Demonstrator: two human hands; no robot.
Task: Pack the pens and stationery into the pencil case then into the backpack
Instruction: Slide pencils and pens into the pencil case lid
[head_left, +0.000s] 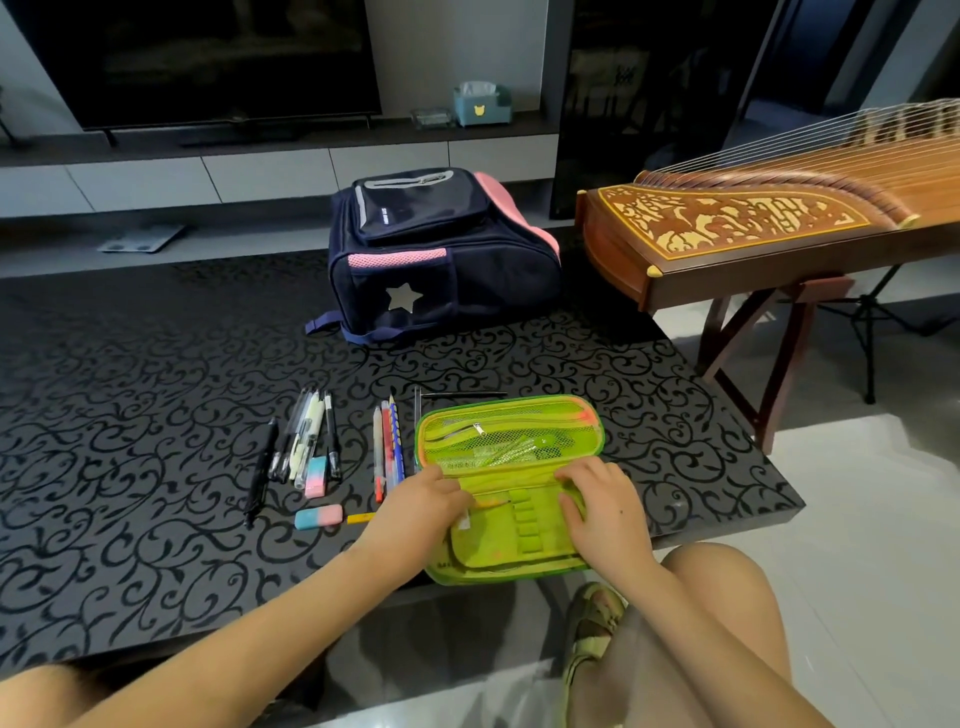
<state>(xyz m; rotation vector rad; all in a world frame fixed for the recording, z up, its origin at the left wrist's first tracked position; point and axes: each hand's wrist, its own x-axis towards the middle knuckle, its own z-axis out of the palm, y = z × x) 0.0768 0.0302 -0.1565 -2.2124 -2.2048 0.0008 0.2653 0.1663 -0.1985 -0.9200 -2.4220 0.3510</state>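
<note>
While both your hands rest on the opened green pencil case (511, 467) at the near edge of the table (130, 415), the pens (306, 441) and coloured pencils (387, 452) lie just left of it, long axes running near to far. Your left hand (423, 493), fingers curled on the case's inner flap and holding no pen, is the nearer one. Your right hand (602, 506) presses flat, gripping nothing; the backpack (441, 254) stands at the far side.

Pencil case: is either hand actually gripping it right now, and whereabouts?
Both hands rest on the open green pencil case near its middle fold: left hand at the left end, right hand at the right. Whether the fingers actually pinch the fabric cannot be told.
</note>
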